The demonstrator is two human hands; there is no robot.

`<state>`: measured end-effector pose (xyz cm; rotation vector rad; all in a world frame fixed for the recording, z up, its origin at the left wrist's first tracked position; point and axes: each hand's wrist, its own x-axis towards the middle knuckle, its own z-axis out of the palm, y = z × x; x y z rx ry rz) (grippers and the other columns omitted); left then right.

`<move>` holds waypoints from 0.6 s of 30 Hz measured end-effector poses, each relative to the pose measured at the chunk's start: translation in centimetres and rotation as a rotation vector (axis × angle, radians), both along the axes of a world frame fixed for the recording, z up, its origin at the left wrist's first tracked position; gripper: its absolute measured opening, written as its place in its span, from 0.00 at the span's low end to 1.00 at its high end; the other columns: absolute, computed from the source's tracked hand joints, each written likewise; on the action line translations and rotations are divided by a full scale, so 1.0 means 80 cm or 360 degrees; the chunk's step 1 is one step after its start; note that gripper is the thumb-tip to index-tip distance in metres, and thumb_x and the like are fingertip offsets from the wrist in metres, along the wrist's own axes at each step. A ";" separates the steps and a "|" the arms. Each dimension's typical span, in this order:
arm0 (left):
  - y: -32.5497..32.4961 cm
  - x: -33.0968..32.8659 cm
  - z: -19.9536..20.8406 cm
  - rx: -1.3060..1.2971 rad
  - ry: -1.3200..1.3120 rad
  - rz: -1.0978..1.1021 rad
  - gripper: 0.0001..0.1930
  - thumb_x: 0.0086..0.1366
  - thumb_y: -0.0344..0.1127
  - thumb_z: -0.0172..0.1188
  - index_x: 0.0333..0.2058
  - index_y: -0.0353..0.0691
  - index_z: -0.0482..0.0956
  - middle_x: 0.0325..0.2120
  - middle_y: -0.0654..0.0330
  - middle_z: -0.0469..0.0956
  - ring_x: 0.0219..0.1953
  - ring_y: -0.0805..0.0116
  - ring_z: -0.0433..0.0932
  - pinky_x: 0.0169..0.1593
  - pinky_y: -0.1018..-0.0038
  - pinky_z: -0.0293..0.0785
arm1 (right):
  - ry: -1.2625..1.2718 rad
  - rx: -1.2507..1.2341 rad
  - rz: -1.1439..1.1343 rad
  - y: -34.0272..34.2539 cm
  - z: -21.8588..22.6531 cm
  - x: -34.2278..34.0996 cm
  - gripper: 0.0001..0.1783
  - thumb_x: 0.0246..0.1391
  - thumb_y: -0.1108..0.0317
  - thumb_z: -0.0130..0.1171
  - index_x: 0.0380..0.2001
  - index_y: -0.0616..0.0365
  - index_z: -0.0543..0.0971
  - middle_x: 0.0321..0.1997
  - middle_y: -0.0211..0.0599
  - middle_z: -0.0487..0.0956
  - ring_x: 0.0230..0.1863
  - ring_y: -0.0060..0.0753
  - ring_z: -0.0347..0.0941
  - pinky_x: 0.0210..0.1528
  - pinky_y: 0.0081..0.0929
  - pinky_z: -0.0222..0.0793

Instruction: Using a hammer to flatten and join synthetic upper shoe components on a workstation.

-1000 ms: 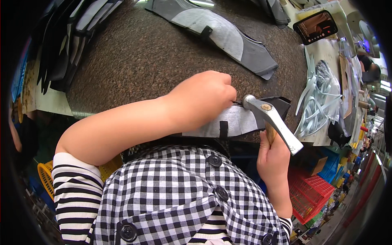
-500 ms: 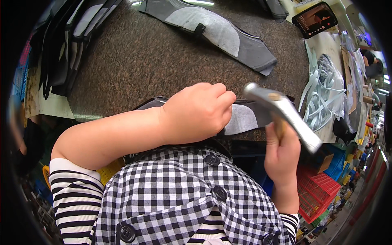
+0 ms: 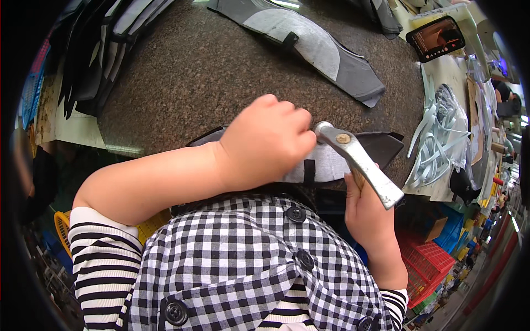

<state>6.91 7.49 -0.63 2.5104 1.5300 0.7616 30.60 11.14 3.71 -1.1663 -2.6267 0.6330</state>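
Near the table's front edge lies a flat dark piece with a light grey patch and a black tab (image 3: 331, 167), partly hidden beneath my hands. My left hand (image 3: 268, 138) is closed in a fist over its left part; the fingertips and whatever they pinch are out of sight. My right hand (image 3: 367, 212) grips the wooden handle of a hammer (image 3: 361, 163), whose metal head slants over the piece. The hammer's round face is right beside my left knuckles. Farther back, a similar dark piece with a grey patch (image 3: 298, 25) rests flat on the brown speckled table (image 3: 182, 83).
A stack of dark pieces (image 3: 94, 60) hangs over the table's left side. At the right are a phone (image 3: 436, 38) with a lit screen and a heap of pale blue straps (image 3: 439, 143). Below stands a red plastic crate (image 3: 425, 265).
The hammer has swung down and left, its face now close beside my left fist. My left hand has shifted slightly up, still closed; the black tab shows more fully.
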 end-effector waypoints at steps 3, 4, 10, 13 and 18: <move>-0.005 -0.018 -0.010 -0.0228 -0.0312 0.0134 0.08 0.54 0.33 0.63 0.34 0.41 0.81 0.30 0.63 0.77 0.33 0.64 0.75 0.38 0.68 0.71 | 0.0056 0.0028 0.0034 0.004 0.000 -0.009 0.06 0.59 0.74 0.57 0.38 0.64 0.74 0.31 0.46 0.75 0.31 0.54 0.76 0.32 0.38 0.71; -0.007 -0.020 -0.011 -0.0308 -0.0521 0.0153 0.08 0.54 0.33 0.63 0.34 0.42 0.81 0.29 0.63 0.77 0.33 0.63 0.75 0.38 0.69 0.71 | 0.0056 0.0048 0.0044 0.004 0.000 -0.010 0.06 0.59 0.74 0.57 0.38 0.64 0.74 0.31 0.46 0.75 0.31 0.55 0.76 0.32 0.38 0.71; -0.015 -0.006 -0.001 0.0063 0.0091 0.0002 0.07 0.50 0.30 0.66 0.30 0.43 0.82 0.28 0.62 0.77 0.32 0.62 0.74 0.38 0.69 0.69 | -0.0019 0.0101 0.0219 0.006 0.009 -0.013 0.08 0.59 0.73 0.57 0.40 0.64 0.75 0.33 0.48 0.76 0.31 0.55 0.76 0.31 0.41 0.71; -0.012 -0.026 -0.007 -0.0217 -0.0338 0.0219 0.08 0.48 0.30 0.66 0.31 0.44 0.82 0.28 0.63 0.76 0.33 0.62 0.74 0.38 0.68 0.69 | -0.0130 -0.0027 -0.0004 -0.003 0.011 -0.020 0.07 0.58 0.74 0.57 0.39 0.64 0.76 0.31 0.48 0.77 0.31 0.55 0.77 0.31 0.41 0.72; -0.029 -0.019 -0.002 0.0142 0.0086 -0.0160 0.12 0.48 0.32 0.59 0.33 0.36 0.80 0.29 0.58 0.75 0.34 0.61 0.74 0.40 0.66 0.69 | 0.0059 0.0007 -0.0006 0.004 0.016 -0.025 0.08 0.57 0.74 0.57 0.40 0.64 0.76 0.27 0.48 0.77 0.30 0.56 0.77 0.31 0.42 0.71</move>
